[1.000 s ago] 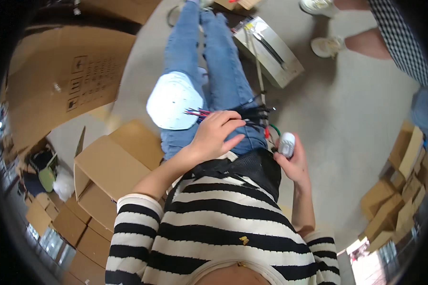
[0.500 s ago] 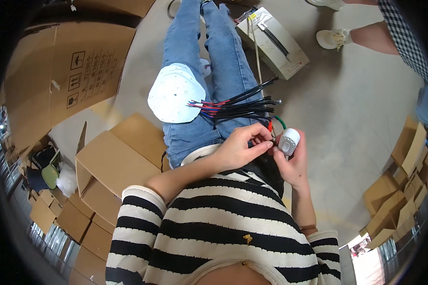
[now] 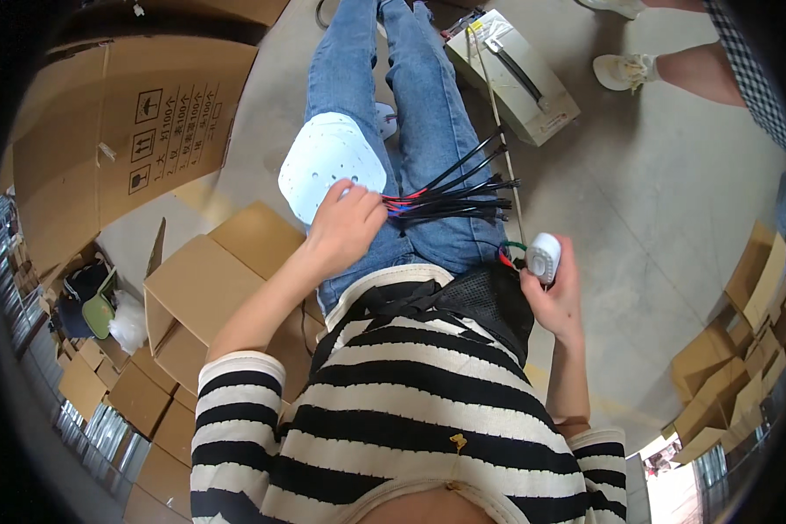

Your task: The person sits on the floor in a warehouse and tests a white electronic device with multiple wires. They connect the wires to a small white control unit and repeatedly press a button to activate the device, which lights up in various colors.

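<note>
A white rounded sheet with small dark holes lies over my left thigh. My left hand rests on its right part, fingers curled together beside the wire ends; whatever they hold is hidden. From there a bundle of black wires with red and blue strands stretches right across my thighs. To the right, my right hand is wrapped around a small white device with a grey ribbed face. Next to that device are a green wire and a red piece.
An open cardboard box stands at my left, with a large printed carton behind it. A beige metal case with a black handle sits on the floor ahead. Another person's shoe is at far right. Torn cardboard lies right.
My left hand has moved away from my right hand, leftward and forward onto the white sheet. My right hand still holds the white device in nearly the same place.
</note>
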Available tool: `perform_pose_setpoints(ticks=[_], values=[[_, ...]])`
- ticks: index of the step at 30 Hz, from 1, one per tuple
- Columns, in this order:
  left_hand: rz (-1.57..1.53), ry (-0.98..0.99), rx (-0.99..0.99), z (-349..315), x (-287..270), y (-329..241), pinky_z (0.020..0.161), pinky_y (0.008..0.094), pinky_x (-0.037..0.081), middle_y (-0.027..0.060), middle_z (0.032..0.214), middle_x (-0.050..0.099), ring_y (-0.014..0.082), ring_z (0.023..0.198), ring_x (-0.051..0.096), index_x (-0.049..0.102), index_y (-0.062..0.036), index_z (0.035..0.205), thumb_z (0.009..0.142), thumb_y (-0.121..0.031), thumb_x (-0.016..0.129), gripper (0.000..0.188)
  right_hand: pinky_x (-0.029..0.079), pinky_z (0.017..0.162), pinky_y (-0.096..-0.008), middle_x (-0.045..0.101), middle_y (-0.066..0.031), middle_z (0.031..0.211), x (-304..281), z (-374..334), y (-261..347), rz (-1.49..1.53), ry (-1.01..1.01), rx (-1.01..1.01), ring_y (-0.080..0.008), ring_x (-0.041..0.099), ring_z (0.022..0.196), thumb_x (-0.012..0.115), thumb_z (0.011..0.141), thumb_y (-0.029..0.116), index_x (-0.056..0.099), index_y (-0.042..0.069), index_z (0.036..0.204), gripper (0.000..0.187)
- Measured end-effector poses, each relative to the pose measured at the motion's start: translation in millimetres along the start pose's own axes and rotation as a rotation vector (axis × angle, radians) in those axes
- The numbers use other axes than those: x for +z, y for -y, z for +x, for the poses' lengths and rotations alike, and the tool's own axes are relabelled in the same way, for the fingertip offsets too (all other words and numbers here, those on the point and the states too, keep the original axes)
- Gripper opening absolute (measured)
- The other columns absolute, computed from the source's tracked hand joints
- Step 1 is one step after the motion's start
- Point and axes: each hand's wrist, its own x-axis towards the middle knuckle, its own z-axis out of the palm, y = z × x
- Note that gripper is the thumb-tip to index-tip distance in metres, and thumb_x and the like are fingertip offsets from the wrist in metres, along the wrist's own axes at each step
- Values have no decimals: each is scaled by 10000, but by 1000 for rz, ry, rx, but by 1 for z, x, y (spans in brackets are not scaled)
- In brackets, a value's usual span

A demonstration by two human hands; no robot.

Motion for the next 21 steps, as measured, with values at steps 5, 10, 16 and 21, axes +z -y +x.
perform_pose_setpoints(ticks=[5, 10, 16, 21], values=[[-18, 46, 59, -22, -16, -11, 753, 354, 370, 62, 709, 462, 198, 728, 483, 507, -44, 694, 631, -100, 498, 85, 388, 659, -230, 503, -53, 823, -2, 0, 5, -62, 144, 67, -116, 478, 741, 509, 697, 31, 411, 17, 992, 312], [-222, 227, -73, -14, -11, -20, 741, 358, 390, 99, 807, 488, 244, 766, 501, 514, -35, 823, 654, -103, 573, 192, 389, 657, -238, 503, -61, 825, -1, 3, 6, -34, 101, 34, -127, 483, 747, 504, 703, 44, 408, 14, 1003, 316], [-467, 307, -135, 9, 24, -35, 629, 376, 405, 108, 768, 482, 279, 732, 497, 506, -30, 855, 665, -131, 596, 233, 388, 640, -243, 491, -63, 811, 0, 1, 0, -57, 52, -5, -130, 473, 717, 507, 700, 59, 407, 17, 1010, 329], [-297, 177, -218, 19, 21, -43, 601, 367, 388, 98, 766, 483, 268, 712, 489, 511, -49, 862, 649, -139, 608, 250, 389, 620, -249, 485, -69, 797, -2, -2, -3, -45, 86, 19, -131, 466, 700, 511, 697, 72, 404, 18, 1020, 345]])
